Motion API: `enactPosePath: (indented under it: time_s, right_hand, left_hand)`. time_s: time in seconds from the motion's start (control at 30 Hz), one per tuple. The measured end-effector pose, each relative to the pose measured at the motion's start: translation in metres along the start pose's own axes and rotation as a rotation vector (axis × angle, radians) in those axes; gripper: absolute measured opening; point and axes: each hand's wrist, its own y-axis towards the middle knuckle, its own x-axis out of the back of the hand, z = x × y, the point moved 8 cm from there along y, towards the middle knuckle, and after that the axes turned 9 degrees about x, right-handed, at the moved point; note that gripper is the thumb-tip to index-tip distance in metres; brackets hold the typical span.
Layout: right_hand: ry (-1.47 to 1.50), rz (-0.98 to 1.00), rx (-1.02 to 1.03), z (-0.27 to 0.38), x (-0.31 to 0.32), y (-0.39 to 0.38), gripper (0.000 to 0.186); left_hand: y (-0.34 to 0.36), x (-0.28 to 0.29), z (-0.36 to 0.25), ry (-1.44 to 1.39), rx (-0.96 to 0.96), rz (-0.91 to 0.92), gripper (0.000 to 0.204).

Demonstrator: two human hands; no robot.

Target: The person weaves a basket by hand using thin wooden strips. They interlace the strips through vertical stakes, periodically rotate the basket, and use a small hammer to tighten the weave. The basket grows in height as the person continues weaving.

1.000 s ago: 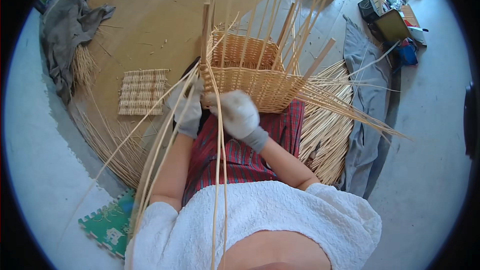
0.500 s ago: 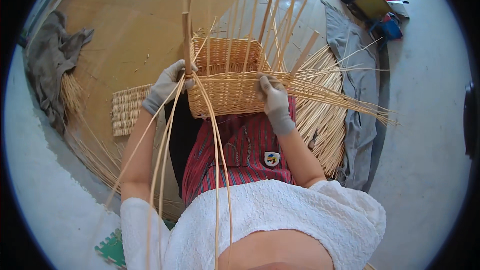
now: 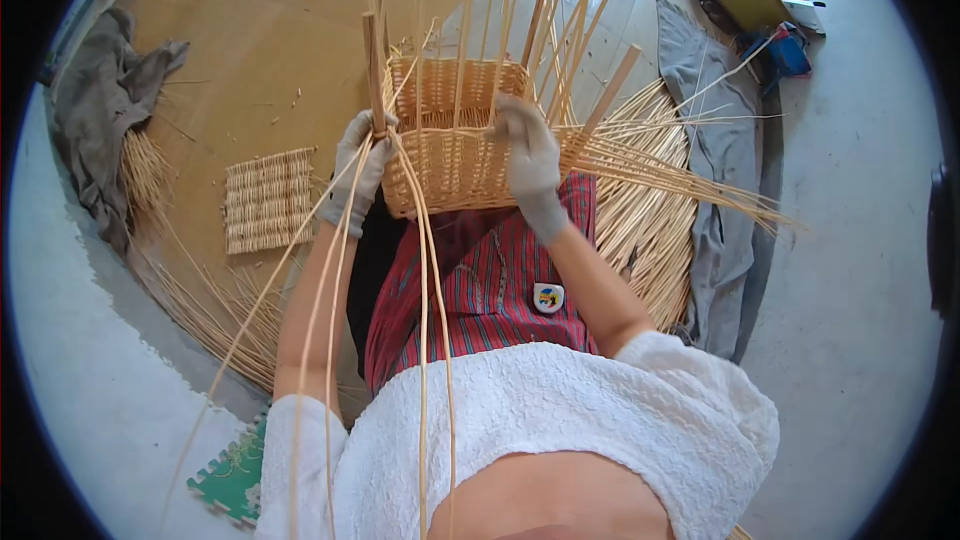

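Note:
A woven wicker basket (image 3: 450, 172) rests over my lap, with thin stakes rising from its walls and square wooden posts at its corners. My left hand (image 3: 358, 165), in a pale glove, is closed round the basket's near left corner, beside the wooden post (image 3: 370, 65). Several long wicker strands (image 3: 428, 260) hang from that corner toward me. My right hand (image 3: 532, 162), also gloved, is raised at the near rim toward the right, beside an upright stake. Its fingers are smeared by motion, and I cannot tell whether they grip anything. From the right corner a bundle of strands (image 3: 690, 180) sticks out.
A flat woven panel (image 3: 268, 200) lies on the floor to the left. Beyond it is a grey cloth (image 3: 100, 120) over more wicker. At the right lie a large pile of rods (image 3: 645, 250), another grey cloth (image 3: 705, 80) and a blue container (image 3: 788, 50).
My right hand has left the rim near the right corner and moved left and up. The basket has shifted slightly up in view, and my left hand still holds its corner.

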Motion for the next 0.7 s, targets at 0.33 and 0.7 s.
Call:
enactPosePath:
  time_s: [0.33,0.7]
  right_hand:
    - [-0.767,0.683,-0.186,0.026,-0.106,0.055,0.035]
    - [0.262,-0.072,-0.494,-0.056,0.016,-0.072,0.033]
  left_hand:
    - [-0.082,-0.046,0.030,0.325,-0.265,-0.351,0.012]
    - [-0.021,-0.105,-0.055,0.540,-0.216,-0.235,0.022]
